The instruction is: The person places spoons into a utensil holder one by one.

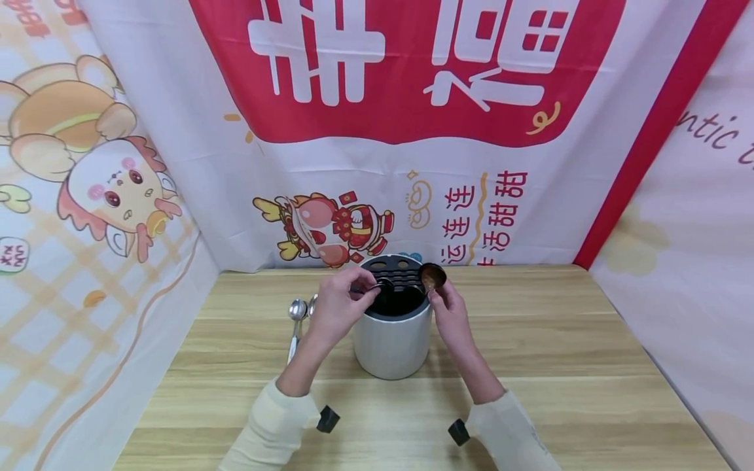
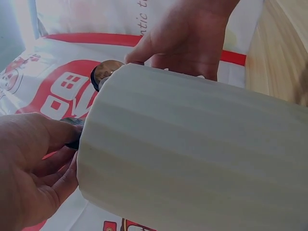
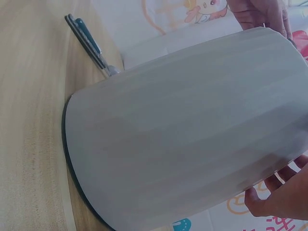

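A white ribbed utensil holder with a dark grey rim stands upright on the table. Above its opening my left hand pinches a small dark spoon between thumb and fingers; the handle is mostly hidden. My right hand is at the holder's right rim, fingertips at the neck of a spoon with a round, shiny brown bowl. That spoon's lower part is hidden. In the left wrist view, the brown bowl shows beside the right thumb at the rim.
Metal spoons lie on the wooden table left of the holder, partly behind the left forearm. A black slotted insert covers the back of the holder's opening. Printed cloth hangs behind the table and along its sides.
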`<action>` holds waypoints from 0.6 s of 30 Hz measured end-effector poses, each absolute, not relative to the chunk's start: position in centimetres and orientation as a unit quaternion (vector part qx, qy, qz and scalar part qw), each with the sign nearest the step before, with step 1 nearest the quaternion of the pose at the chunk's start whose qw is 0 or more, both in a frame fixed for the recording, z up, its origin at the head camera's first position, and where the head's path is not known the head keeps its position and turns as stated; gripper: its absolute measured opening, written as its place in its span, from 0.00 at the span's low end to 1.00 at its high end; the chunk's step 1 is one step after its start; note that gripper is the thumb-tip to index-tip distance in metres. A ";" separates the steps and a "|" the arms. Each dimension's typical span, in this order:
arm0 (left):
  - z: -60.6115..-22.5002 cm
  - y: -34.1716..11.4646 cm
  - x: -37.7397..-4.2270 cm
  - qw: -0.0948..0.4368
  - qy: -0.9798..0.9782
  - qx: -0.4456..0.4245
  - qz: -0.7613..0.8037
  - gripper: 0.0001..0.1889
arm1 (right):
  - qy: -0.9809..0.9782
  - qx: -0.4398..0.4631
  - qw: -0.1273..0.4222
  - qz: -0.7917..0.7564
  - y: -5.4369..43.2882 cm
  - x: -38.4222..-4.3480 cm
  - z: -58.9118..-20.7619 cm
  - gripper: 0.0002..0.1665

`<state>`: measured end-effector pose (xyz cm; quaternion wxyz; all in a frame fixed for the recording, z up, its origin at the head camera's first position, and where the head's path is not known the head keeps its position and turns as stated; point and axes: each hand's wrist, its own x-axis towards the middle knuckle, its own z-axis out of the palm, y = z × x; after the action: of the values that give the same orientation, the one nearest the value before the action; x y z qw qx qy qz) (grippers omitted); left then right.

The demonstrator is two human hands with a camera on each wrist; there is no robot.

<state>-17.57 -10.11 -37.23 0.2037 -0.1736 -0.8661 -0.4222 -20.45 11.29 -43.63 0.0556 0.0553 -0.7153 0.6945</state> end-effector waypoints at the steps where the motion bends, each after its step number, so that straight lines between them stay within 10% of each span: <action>1: -37.3 -10.1 -17.6 0.204 -0.866 -0.174 -0.422 0.07 | -0.716 0.055 0.058 0.694 11.3 -20.4 -43.6 0.26; 18: -37.4 -11.6 -16.6 0.210 -0.869 -0.161 -0.419 0.08 | -0.714 0.040 0.040 0.698 11.2 -20.2 -43.5 0.27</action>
<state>-16.65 -11.56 -37.37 0.2100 -0.1606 -0.8686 -0.4191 -20.21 11.22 -43.51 0.0399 0.0395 -0.7136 0.6983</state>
